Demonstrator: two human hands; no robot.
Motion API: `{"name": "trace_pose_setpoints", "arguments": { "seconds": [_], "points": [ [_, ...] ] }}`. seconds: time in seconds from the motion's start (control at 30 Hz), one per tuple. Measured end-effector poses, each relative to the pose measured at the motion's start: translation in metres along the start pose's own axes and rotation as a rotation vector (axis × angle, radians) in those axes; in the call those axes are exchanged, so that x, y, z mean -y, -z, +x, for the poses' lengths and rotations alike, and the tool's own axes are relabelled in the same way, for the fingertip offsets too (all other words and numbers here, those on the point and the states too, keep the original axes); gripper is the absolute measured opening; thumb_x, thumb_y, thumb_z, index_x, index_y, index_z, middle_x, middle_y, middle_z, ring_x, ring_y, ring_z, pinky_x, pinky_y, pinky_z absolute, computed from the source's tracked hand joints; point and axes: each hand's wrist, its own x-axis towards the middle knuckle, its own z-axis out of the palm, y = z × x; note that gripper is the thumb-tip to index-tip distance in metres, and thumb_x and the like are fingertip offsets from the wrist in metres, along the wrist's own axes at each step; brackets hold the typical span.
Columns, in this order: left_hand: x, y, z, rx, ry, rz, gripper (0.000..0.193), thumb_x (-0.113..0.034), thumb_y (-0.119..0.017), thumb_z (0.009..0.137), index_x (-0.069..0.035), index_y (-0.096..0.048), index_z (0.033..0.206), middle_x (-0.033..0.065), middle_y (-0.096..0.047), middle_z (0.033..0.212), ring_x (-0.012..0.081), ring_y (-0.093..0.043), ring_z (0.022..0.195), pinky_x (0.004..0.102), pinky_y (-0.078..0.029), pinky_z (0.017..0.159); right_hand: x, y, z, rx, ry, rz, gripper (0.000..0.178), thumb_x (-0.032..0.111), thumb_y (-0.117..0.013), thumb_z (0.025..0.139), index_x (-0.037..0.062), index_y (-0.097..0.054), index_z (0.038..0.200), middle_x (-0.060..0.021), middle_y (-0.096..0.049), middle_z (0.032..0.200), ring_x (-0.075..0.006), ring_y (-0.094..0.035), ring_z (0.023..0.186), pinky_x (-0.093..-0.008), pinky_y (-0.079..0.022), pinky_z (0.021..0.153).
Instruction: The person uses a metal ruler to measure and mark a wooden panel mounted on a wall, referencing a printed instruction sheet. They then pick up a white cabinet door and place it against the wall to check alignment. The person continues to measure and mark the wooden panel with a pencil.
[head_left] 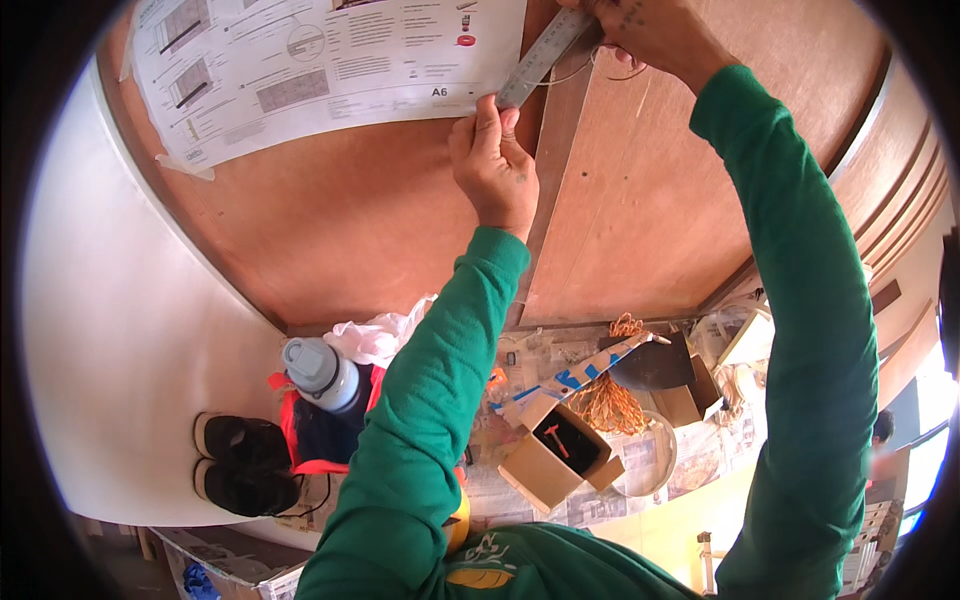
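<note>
A metal ruler (541, 62) slants across the top of the head view, in front of a brown wooden panel door (390, 215). My left hand (497, 170) pinches its lower end between thumb and fingers, by the lower right corner of a large printed sheet (300, 100) fixed to the wood. At the upper end, my right hand (665, 40) is closed around the ruler, partly cut off by the picture's top edge. A thin pale loop, perhaps cord or wire, hangs beside my right fingers.
Below, on newspaper-covered floor, lie an opened cardboard box (545, 478), orange rope (610, 405), a blue-taped strip (570, 380) and a pale ring (660, 470). At left are a light-blue bottle (320, 372) in a red-edged bag and black shoes (240, 465). Far right, another person is partly visible.
</note>
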Motion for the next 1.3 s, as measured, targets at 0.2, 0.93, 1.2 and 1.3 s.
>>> {"name": "trace_pose_setpoints", "arguments": {
  "seconds": [0.2,0.93,1.2,1.3],
  "points": [
    [0.008,0.027,0.023,0.283,-0.071,-0.005,0.033,0.005,-0.067,0.090,0.000,-0.068,0.122,0.0110,-0.068,0.091,0.0265,-0.069,0.082,0.0370,-0.057,0.069,-0.037,-0.007,0.006,0.084,-0.068,0.091,0.063,0.060,-0.074,0.085,-0.0007,-0.060,0.089,-0.0110,-0.064,0.064,-0.0166,-0.062,0.049,-0.0299,-0.051,0.044],
    [0.025,0.064,0.050,0.480,-0.070,0.047,0.043,0.012,-0.054,0.092,-0.004,-0.066,0.130,0.0070,-0.067,0.093,0.0199,-0.071,0.090,0.0317,-0.057,0.077,-0.027,-0.019,-0.002,0.093,-0.081,-0.191,0.055,0.052,-0.077,0.086,-0.0024,-0.071,0.079,-0.0203,-0.066,0.068,-0.0349,-0.068,0.067,-0.0459,-0.054,0.063],
    [0.022,0.041,0.013,0.321,-0.050,-0.020,0.047,0.019,-0.052,0.088,0.001,-0.064,0.129,0.0101,-0.065,0.093,0.0213,-0.069,0.085,0.0324,-0.059,0.077,-0.054,-0.038,-0.002,-0.053,0.158,-0.018,0.036,0.030,-0.070,0.096,-0.0038,-0.068,0.083,-0.0122,-0.066,0.066,-0.0206,-0.062,0.051,-0.0356,-0.051,0.050],
    [0.025,0.051,0.022,0.393,-0.108,0.008,0.048,0.019,-0.053,0.087,0.001,-0.064,0.130,0.0099,-0.065,0.093,0.0208,-0.069,0.088,0.0325,-0.058,0.076,-0.055,-0.039,0.004,-0.116,0.230,-0.134,0.044,0.034,-0.072,0.094,-0.0074,-0.070,0.081,-0.0183,-0.071,0.071,-0.0292,-0.072,0.065,-0.0395,-0.059,0.064]
  ]
}}
